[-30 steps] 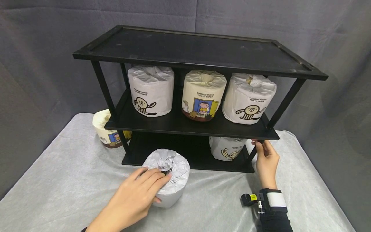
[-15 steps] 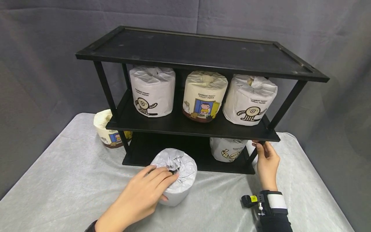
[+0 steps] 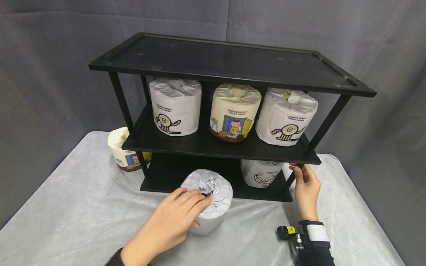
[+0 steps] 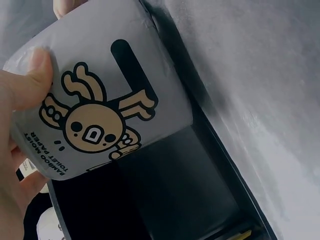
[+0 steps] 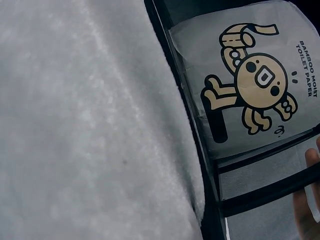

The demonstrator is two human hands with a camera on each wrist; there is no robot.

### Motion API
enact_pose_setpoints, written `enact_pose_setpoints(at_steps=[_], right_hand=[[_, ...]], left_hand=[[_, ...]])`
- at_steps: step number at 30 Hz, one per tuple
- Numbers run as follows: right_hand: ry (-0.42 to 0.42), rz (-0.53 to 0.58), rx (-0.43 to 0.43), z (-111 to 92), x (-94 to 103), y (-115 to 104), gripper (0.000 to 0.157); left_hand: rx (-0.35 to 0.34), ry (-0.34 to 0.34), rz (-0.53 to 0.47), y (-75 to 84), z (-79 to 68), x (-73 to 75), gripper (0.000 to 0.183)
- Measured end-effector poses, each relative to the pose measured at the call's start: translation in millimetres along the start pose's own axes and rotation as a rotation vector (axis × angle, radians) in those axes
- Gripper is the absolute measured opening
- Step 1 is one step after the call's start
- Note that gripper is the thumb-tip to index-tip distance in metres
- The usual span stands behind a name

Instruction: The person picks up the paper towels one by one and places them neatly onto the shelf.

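My left hand (image 3: pixel 181 218) grips a white wrapped toilet paper roll (image 3: pixel 216 201) by its near left rim, fingertips at the core hole. In the left wrist view, the thumb (image 4: pixel 37 75) presses on the wrapper of this roll (image 4: pixel 100 100), and the printed cartoon figure shows. The roll is in front of the lower tier of a black shelf rack (image 3: pixel 213 151). At the rack's right end my right hand (image 3: pixel 307 190) holds the front post just under the middle tier. Its fingers (image 5: pixel 302 210) show behind the black bars in the right wrist view.
On the middle tier stand a white roll (image 3: pixel 176 107), a cream roll (image 3: pixel 234 112) and another white roll (image 3: pixel 286 116). One white roll (image 3: pixel 261 173) is on the lower tier at right. Left of the rack, a cream roll (image 3: pixel 123 149) stands on the grey cloth (image 3: pixel 66 207).
My left hand has moved to the right with the toilet paper roll, along the front of the rack's lower tier. The right hand keeps its hold on the post.
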State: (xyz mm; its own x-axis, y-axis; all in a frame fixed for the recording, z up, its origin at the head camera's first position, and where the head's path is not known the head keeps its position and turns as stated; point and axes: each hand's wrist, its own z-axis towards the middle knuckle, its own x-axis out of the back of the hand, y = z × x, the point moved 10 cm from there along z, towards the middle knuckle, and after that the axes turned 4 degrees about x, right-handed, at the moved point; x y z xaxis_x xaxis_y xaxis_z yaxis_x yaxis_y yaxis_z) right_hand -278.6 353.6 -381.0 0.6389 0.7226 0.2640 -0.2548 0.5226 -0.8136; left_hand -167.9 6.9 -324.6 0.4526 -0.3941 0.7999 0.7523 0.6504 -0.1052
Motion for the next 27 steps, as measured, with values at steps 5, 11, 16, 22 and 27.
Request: enact_pose_setpoints(at_steps=[5, 11, 16, 22, 27], right_hand=[[0.004, -0.011, -0.012, -0.8, 1.4, -1.6, 0.027], [0.007, -0.003, 0.003, -0.1, 0.8, -1.0, 0.027], [0.006, 0.003, -0.001, 1.2, -0.2, 1.3, 0.026], [-0.003, 0.01, 0.009, 0.2, -0.5, -4.0, 0.026], [-0.007, 0.041, 0.03, -4.6, 2.2, -24.0, 0.026]], left_hand=[[0.016, -0.022, 0.001, -1.0, 3.5, -6.3, 0.064], [0.008, -0.006, 0.014, -1.4, 7.7, -9.2, 0.066], [-0.012, 0.023, 0.052, -1.3, 11.6, -10.1, 0.066], [-0.008, 0.02, 0.06, -2.7, 13.7, -14.2, 0.063], [0.032, -0.011, 0.025, -7.7, 14.5, -20.7, 0.065]])
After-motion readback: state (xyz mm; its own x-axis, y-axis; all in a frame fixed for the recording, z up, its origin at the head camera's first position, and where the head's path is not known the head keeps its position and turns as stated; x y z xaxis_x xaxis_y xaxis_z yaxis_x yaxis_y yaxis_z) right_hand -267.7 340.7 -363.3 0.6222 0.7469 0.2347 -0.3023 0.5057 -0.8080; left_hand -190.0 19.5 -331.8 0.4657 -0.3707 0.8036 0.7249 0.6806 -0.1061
